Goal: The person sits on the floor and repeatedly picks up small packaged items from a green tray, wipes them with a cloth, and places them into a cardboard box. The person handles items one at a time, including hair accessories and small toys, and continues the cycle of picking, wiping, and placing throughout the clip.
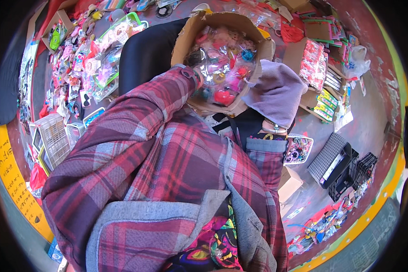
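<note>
An open cardboard box [186,38] stands in front of me, filled with clear plastic bags of small colourful trinkets [224,59] in pink, red and teal. My left hand [199,78] reaches over the box's left rim against the bags. The plaid sleeve hides most of it, so its fingers do not show. A lavender cloth [276,93] drapes over my right hand at the box's right side. Only the wrist [273,125] with bracelets is visible there; the fingers are covered by the cloth.
A black padded seat [145,56] is behind the box. Bagged accessories [102,59] fill a green-edged tray at left, near a white wire basket [54,140]. On the right are a small white basket [299,149], black crates [333,165] and cartons of packaged goods [313,65].
</note>
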Demonstrator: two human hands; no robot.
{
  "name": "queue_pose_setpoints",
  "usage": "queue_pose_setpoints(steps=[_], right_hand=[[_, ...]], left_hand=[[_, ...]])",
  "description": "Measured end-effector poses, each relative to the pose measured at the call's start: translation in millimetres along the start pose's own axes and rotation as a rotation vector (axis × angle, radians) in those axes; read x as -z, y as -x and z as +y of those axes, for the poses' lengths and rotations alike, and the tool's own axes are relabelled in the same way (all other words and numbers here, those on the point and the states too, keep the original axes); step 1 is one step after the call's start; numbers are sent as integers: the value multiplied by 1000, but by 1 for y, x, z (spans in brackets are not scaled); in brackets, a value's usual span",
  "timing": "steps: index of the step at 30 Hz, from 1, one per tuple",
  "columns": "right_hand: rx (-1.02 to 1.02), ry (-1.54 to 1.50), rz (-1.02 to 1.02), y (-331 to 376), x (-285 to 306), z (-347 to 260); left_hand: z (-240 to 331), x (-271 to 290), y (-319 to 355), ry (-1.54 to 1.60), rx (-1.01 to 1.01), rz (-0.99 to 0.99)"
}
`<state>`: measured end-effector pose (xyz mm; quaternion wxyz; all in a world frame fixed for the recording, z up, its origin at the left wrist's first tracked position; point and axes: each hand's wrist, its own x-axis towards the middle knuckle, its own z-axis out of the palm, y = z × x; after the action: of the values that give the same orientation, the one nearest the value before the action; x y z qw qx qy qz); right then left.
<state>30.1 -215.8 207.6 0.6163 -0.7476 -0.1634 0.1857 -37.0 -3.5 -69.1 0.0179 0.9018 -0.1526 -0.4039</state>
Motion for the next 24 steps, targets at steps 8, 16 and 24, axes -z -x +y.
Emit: queue_pose_setpoints(steps=[8, 16, 24], right_hand=[[89, -12, -58, -4, -5, 8], [52, -8, -23, 1, -5, 5], [41, -28, 33, 9, 2, 13]], left_hand=[[7, -3, -3, 106, -30, -1], [17, 3, -8, 249, -97, -10], [-29, 48, -32, 864, -329, 397]])
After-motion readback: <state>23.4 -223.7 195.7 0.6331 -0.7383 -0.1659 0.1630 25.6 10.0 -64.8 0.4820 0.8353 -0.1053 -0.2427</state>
